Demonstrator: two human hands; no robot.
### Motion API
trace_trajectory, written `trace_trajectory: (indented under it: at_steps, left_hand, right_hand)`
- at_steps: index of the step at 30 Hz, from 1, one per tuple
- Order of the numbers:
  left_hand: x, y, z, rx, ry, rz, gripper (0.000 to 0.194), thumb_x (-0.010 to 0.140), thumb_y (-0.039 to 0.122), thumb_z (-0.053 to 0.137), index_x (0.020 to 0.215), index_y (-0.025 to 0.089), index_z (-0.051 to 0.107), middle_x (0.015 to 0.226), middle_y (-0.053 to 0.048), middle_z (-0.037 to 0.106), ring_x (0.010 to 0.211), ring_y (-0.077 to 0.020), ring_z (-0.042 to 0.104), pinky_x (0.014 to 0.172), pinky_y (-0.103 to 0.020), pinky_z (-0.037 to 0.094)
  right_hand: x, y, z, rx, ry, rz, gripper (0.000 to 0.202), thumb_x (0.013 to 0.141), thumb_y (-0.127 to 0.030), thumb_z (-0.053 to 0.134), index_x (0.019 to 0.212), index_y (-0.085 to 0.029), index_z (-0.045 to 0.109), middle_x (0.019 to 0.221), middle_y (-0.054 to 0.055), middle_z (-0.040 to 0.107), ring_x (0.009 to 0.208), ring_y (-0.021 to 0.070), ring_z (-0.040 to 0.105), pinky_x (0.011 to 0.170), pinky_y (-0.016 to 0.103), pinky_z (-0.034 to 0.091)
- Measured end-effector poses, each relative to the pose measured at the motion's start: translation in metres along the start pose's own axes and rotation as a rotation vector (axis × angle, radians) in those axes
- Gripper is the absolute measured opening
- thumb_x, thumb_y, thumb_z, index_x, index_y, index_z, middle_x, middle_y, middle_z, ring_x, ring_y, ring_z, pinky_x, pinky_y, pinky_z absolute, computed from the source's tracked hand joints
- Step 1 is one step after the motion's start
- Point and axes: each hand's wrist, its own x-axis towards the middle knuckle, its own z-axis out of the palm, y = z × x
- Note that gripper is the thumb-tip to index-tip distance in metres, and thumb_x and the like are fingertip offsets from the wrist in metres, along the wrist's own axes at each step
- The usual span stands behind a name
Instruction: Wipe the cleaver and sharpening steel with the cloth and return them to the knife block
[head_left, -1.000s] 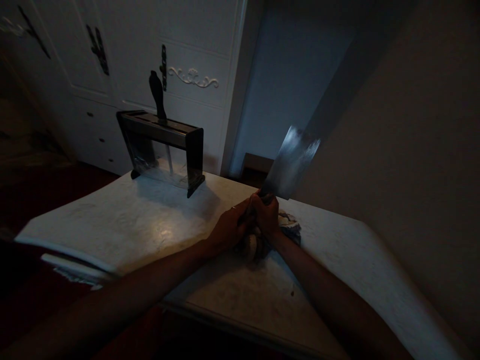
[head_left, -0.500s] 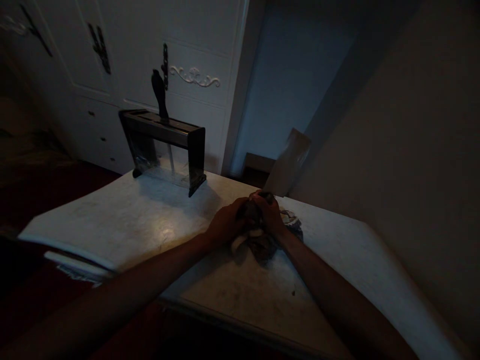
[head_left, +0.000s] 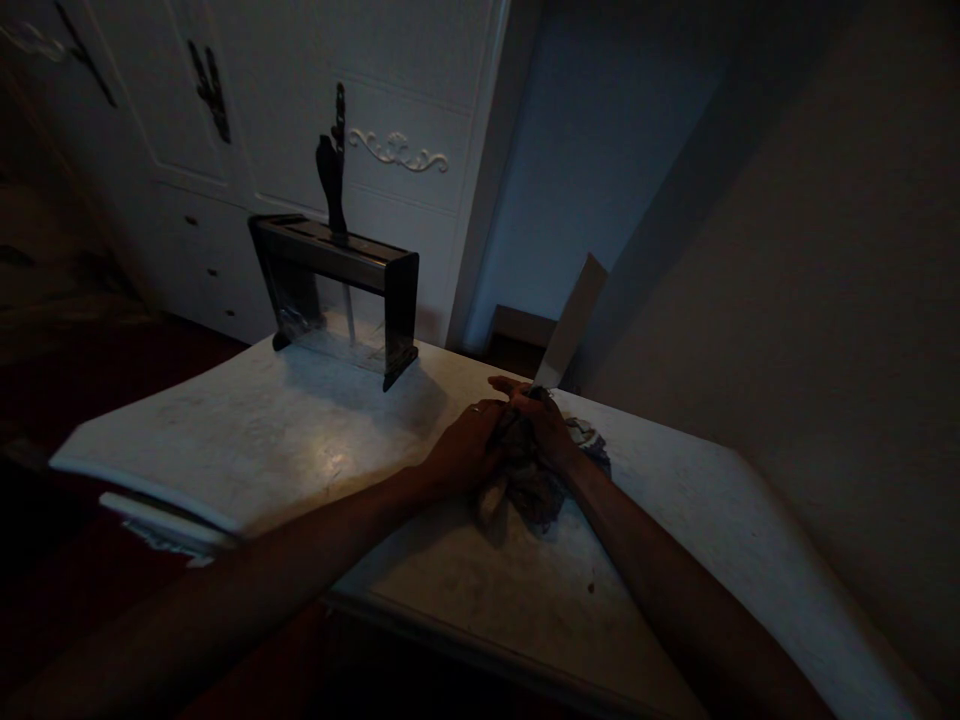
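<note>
A broad-bladed knife (head_left: 573, 318) points up and away from me beyond the table's far edge. At its lower end a crumpled dark cloth (head_left: 534, 492) is bunched around it, and the handle is hidden. My left hand (head_left: 474, 438) is closed on the cloth from the left side. From the right, my right hand (head_left: 546, 425) closes over the cloth where the blade comes out, with some fingers reaching across to the left. Loose folds of the cloth hang below both hands onto the tabletop.
The hands work over a white marbled table (head_left: 225, 420). A dark-framed, clear-sided knife block (head_left: 334, 255) stands at the back left with one black-handled knife (head_left: 331, 185) in it. White cupboards (head_left: 285, 120) rise behind, and a bare wall (head_left: 810, 280) stands right.
The blurred blade now shows sharp and narrower, turned more edge-on. My right hand's fingers have shifted over the cloth, some stretching out left. The view has moved slightly.
</note>
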Motion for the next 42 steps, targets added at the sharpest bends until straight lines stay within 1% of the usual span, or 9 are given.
trace_trajectory:
  at_steps: [5,12,15,21,25,29,37,40,42]
  left_hand:
    - [0.001,-0.004,-0.003,0.128,0.006,0.009,0.032,0.082,0.022,0.052,0.113,0.016,0.057,0.113,-0.012,0.061,0.105,-0.0259,0.055,0.09,-0.041,0.047]
    - [0.003,0.003,-0.009,0.157,0.005,-0.026,0.02,0.089,0.028,0.046,0.097,0.018,0.062,0.098,-0.009,0.065,0.091,-0.0234,0.059,0.082,-0.037,0.048]
    - [0.001,0.007,-0.01,0.138,0.014,-0.041,0.025,0.09,0.034,0.046,0.103,0.017,0.06,0.105,-0.012,0.065,0.097,-0.0252,0.059,0.088,-0.041,0.048]
    - [0.0,0.008,-0.007,0.028,0.063,-0.031,0.052,0.091,0.047,0.047,0.128,0.01,0.051,0.12,-0.017,0.061,0.112,-0.0291,0.056,0.097,-0.046,0.045]
    - [0.001,0.003,-0.003,-0.027,0.109,-0.039,0.046,0.092,0.043,0.046,0.126,0.013,0.055,0.12,-0.014,0.063,0.11,-0.0271,0.058,0.098,-0.043,0.045]
    - [0.002,0.001,-0.007,-0.08,0.122,-0.04,0.04,0.093,0.036,0.044,0.122,0.014,0.061,0.117,-0.012,0.067,0.108,-0.025,0.061,0.096,-0.04,0.046]
    - [0.007,0.003,-0.013,-0.091,0.14,-0.076,0.024,0.09,0.029,0.049,0.091,0.019,0.072,0.096,-0.005,0.073,0.089,-0.0202,0.065,0.084,-0.035,0.049]
    - [0.007,0.005,-0.012,-0.019,0.171,-0.051,0.024,0.092,0.031,0.049,0.095,0.016,0.069,0.098,-0.009,0.07,0.093,-0.0224,0.062,0.087,-0.038,0.047]
    - [0.006,0.006,-0.011,0.016,0.266,-0.031,0.025,0.09,0.034,0.053,0.1,0.014,0.064,0.102,-0.011,0.067,0.098,-0.0232,0.06,0.09,-0.039,0.047]
  right_hand:
    - [-0.003,-0.003,0.002,-0.037,-0.021,0.034,0.022,0.079,-0.043,0.065,0.082,-0.022,0.068,0.111,0.005,0.072,0.103,0.025,0.064,0.092,0.038,0.048]
    - [-0.004,-0.001,0.001,-0.001,-0.033,0.07,0.024,0.081,-0.044,0.064,0.087,-0.022,0.072,0.103,0.004,0.074,0.091,0.0209,0.067,0.081,0.032,0.051]
    - [-0.004,0.0,0.001,0.026,-0.027,0.056,0.019,0.081,-0.041,0.066,0.087,-0.023,0.072,0.104,0.003,0.074,0.096,0.02,0.066,0.086,0.031,0.05]
    - [-0.003,0.0,0.004,0.075,-0.073,0.042,0.017,0.076,-0.039,0.073,0.081,-0.024,0.066,0.111,0.003,0.072,0.099,0.022,0.066,0.09,0.035,0.05]
    - [-0.003,0.0,0.006,0.045,-0.106,0.056,0.02,0.075,-0.04,0.075,0.084,-0.024,0.065,0.113,0.005,0.072,0.101,0.0231,0.066,0.091,0.038,0.05]
    - [-0.003,0.0,0.008,0.072,-0.052,0.083,0.026,0.074,-0.044,0.076,0.086,-0.024,0.066,0.108,0.005,0.074,0.102,0.0244,0.066,0.094,0.04,0.05]
    - [-0.002,0.001,0.006,0.004,-0.035,0.1,0.033,0.073,-0.052,0.074,0.086,-0.023,0.068,0.104,0.006,0.074,0.101,0.0253,0.066,0.095,0.04,0.049]
    - [-0.002,0.002,0.006,0.018,-0.005,0.106,0.034,0.072,-0.053,0.074,0.086,-0.023,0.069,0.1,0.005,0.074,0.097,0.0248,0.066,0.091,0.038,0.051]
    - [-0.001,0.002,0.007,0.015,0.066,0.118,0.034,0.07,-0.055,0.074,0.083,-0.023,0.07,0.091,0.003,0.074,0.09,0.0238,0.067,0.084,0.035,0.053]
